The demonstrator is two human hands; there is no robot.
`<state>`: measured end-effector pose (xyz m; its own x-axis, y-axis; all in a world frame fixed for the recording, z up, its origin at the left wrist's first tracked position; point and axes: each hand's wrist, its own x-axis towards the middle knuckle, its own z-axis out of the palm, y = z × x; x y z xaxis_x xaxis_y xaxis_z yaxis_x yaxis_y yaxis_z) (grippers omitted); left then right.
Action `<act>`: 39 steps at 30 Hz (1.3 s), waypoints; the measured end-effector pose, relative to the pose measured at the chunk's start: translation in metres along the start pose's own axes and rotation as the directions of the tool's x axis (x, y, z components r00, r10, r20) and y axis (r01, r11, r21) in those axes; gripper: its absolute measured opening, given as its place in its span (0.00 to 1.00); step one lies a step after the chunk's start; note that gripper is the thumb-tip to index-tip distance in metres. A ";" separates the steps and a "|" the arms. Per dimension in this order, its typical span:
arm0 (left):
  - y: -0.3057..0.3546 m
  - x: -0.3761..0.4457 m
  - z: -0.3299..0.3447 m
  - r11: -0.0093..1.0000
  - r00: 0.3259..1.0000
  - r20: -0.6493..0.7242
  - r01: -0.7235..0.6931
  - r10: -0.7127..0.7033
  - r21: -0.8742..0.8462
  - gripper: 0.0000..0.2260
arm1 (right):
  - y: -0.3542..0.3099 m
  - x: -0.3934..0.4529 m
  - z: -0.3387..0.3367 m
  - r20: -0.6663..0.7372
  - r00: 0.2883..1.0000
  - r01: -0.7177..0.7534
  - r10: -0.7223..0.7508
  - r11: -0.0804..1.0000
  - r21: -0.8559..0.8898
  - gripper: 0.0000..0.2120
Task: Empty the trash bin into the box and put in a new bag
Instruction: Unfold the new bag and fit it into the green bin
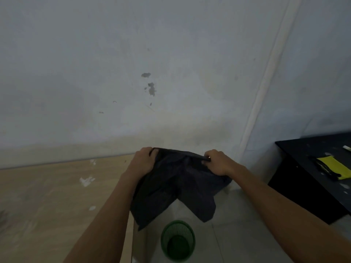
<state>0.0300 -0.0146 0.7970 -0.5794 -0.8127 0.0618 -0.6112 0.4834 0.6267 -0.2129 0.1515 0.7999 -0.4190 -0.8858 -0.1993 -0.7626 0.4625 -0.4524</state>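
Observation:
A black plastic bag [176, 186] hangs in the air in front of me, its top edge stretched between both hands. My left hand [143, 162] grips the bag's left upper corner and my right hand [216, 162] grips the right upper corner. The bag's two lower flaps dangle down, split in the middle. Below the bag, on the floor, stands a small green mesh trash bin [178, 241], upright, with no bag in it that I can see. No box is in view.
A light wooden table top [47, 205] with white paint marks fills the left. A black table [313, 179] at the right carries a yellow and black item [332, 167]. A stained wall rises ahead. Pale floor tiles surround the bin.

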 end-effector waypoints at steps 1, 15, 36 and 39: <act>0.001 -0.003 0.003 1.000 0.999 0.049 -0.005 0.006 -0.029 0.22 | 0.000 -0.001 0.005 -0.022 1.000 -0.020 0.023 0.995 0.101 0.09; -0.015 -0.022 0.091 0.814 0.936 0.349 0.234 -0.042 -0.531 0.12 | 0.000 -0.001 0.115 0.186 0.980 -0.197 0.072 0.491 0.849 0.35; -0.123 0.009 0.290 0.178 0.711 0.450 0.619 -0.540 -0.765 0.21 | 0.125 0.072 0.322 0.110 0.990 -0.140 0.089 0.727 0.672 0.13; -0.159 0.008 0.334 0.189 0.724 0.440 0.607 -0.531 -0.772 0.26 | 0.146 0.081 0.361 0.148 0.979 -0.205 0.141 0.686 0.698 0.13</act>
<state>-0.0577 0.0106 0.4379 -0.3326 -0.7022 -0.6296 -0.0515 -0.6530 0.7556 -0.1803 0.1337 0.4043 -0.4443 -0.8076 -0.3878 -0.0934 0.4723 -0.8765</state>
